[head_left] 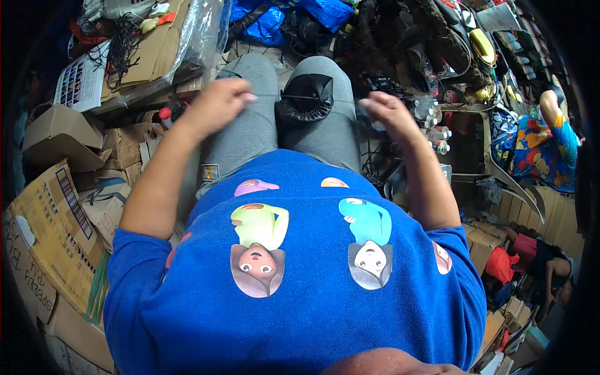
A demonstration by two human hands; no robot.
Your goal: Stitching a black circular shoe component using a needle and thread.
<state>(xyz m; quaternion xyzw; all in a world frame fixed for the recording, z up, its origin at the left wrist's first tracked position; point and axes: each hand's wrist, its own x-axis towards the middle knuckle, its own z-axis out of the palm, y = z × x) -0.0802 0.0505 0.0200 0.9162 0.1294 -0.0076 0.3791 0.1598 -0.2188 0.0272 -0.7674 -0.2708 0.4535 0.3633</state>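
Head-worn, the single fisheye view looks steeply down past the nearby blue shirt (312, 269) to the left hand (222, 100), right hand (389, 111) and grey-trousered legs (249, 128), straight edges bending toward its rim.

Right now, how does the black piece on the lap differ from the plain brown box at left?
Colour: the black piece is dark all over; the brown box is cardboard-coloured.
Shape: the black piece is rounded with a puckered rim; the brown box has flat panels and straight edges.
Place: the black piece lies on the right thigh; the brown box sits off to the left.
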